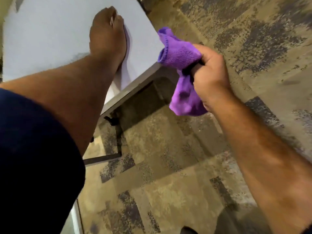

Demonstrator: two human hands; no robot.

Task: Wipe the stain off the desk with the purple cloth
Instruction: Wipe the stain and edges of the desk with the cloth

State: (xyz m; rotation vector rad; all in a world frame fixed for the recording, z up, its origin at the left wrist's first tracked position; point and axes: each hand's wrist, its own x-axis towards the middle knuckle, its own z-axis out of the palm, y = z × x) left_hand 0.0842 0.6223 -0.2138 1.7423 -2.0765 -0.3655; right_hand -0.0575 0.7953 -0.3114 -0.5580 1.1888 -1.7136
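My right hand is closed around a bunched purple cloth. It holds the cloth in the air just off the desk's right corner, over the floor. One end of the cloth sticks up, the other hangs below my fist. My left hand lies on the white desk top, fingers together, with nothing in it. No stain shows on the visible part of the desk; the hand and forearm cover some of it.
The desk's grey edge runs diagonally, with a dark metal leg frame beneath it. Mottled brown and grey carpet fills the right and bottom of the view. My dark blue sleeve fills the lower left.
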